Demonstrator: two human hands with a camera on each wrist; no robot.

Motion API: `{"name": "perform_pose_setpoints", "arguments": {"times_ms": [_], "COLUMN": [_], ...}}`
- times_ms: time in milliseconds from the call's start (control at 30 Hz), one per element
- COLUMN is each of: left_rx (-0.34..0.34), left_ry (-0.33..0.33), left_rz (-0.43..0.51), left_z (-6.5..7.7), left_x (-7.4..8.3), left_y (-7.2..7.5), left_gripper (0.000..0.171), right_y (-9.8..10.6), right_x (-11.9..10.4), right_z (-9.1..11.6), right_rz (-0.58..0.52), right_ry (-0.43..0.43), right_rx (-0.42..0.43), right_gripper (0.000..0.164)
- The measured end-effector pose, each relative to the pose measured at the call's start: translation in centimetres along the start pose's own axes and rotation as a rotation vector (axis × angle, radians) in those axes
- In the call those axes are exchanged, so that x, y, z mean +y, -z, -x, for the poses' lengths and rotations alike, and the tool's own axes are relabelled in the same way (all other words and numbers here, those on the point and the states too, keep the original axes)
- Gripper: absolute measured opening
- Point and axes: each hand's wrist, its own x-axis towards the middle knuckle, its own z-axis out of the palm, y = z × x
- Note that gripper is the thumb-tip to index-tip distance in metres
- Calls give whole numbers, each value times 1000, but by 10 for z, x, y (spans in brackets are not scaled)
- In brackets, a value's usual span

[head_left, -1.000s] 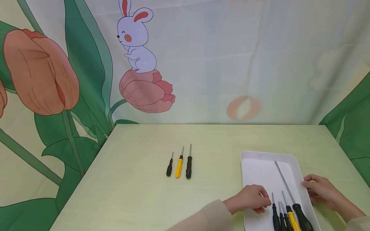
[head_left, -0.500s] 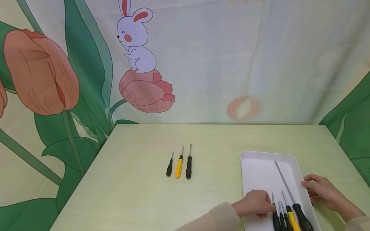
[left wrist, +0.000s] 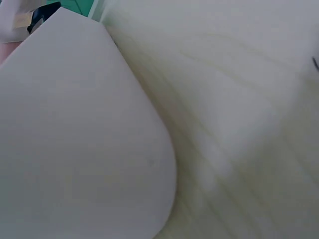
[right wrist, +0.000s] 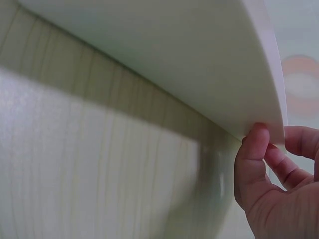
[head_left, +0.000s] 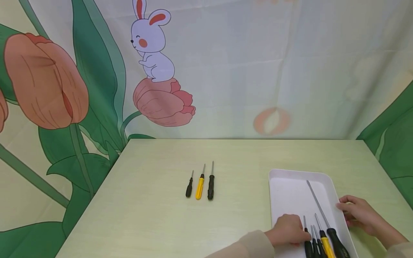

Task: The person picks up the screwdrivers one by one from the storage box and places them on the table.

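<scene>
In the head view, a white tray (head_left: 287, 193) lies at the right of the table. Several screwdrivers lie side by side in it: a large black one (head_left: 337, 242), a yellow and black one (head_left: 326, 244), two slim black ones and, leftmost, another black screwdriver (head_left: 308, 248). My left hand (head_left: 288, 229) reaches over the left rim, its curled fingers at that leftmost handle and covering part of it. My right hand (head_left: 361, 215) pinches the tray's right rim, thumb against the outer wall (right wrist: 199, 64) in the right wrist view. The left wrist view shows no part of the left hand.
Left of the tray, a small black screwdriver (head_left: 189, 188), a yellow screwdriver (head_left: 200, 187) and a longer black screwdriver (head_left: 210, 187) stand in a row on the pale wooden table (head_left: 155, 215). A printed curtain (head_left: 226, 71) hangs behind the table's back edge.
My left hand has moved right and slightly down, from beside the leftmost black screwdriver in the tray onto its handle. The right hand and tray have stayed put.
</scene>
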Motion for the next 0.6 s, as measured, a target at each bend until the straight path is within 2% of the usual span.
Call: {"name": "perform_pose_setpoints", "arguments": {"times_ms": [267,600], "left_rx": [-15,-29], "left_ry": [49,34], "left_rz": [34,-6], "left_z": [-1,-2], "left_x": [4,6], "left_y": [-3,-4], "left_gripper": [44,44], "right_y": [0,1], "right_x": [-1,-2], "right_z": [1,1], "right_rz": [-6,-3], "right_ry": [-5,-16], "right_rx": [-7,-12], "right_gripper": [34,34]}}
